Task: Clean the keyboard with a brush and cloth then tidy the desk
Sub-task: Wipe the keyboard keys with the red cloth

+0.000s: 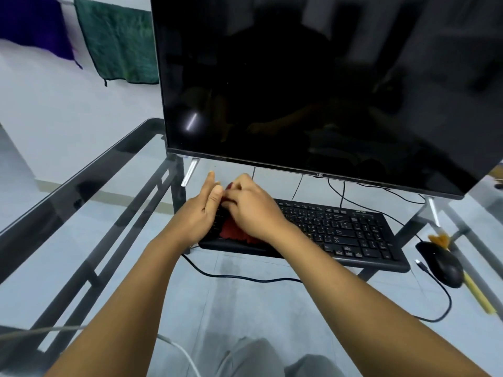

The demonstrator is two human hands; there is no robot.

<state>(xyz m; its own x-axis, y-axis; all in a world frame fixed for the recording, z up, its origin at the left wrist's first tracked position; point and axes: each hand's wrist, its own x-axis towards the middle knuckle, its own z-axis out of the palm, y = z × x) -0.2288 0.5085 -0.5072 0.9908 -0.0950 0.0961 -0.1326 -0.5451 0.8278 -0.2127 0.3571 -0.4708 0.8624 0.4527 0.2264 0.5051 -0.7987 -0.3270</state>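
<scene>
A black keyboard (340,229) lies on the glass desk (81,213) under the dark monitor. A red cloth (232,232) is spread over the keyboard's left end. My right hand (253,210) presses down on the cloth with its fingers bunched in the fabric. My left hand (202,210) sits right beside it at the keyboard's left edge, fingers partly extended and touching the cloth; whether it grips the cloth is hidden. A yellow-handled brush (468,278) lies at the right, partly under the mouse.
A large black monitor (313,85) stands just behind the keyboard on thin legs. A black mouse (442,263) with its cable lies to the right. Cables trail over the desk. A green towel (119,42) and a purple one (35,25) hang at the back left.
</scene>
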